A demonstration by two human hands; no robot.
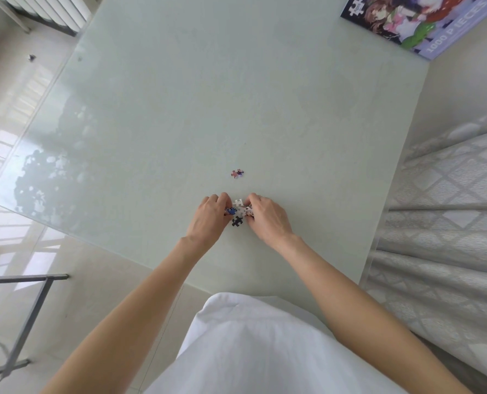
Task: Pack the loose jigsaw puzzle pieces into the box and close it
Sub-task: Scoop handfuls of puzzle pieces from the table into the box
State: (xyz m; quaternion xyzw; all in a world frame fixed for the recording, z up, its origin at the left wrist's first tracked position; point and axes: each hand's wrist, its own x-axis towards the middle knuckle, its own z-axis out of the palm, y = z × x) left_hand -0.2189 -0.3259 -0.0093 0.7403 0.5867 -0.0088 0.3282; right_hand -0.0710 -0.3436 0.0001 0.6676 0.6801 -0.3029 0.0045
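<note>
Both my hands meet at the middle of the pale glass table over a small cluster of jigsaw pieces. My left hand curls its fingers round a blue piece. My right hand pinches some pale pinkish pieces. Between the hands lie a white piece and a dark piece on the table. One pink and purple piece lies alone a little farther away. The puzzle box, printed with cartoon figures and "1000 PIECES", sits shut at the far right corner.
A patterned grey curtain hangs along the table's right side. A grey metal frame stands on the tiled floor at the lower left. A white radiator is at the far left. My white clothing fills the bottom.
</note>
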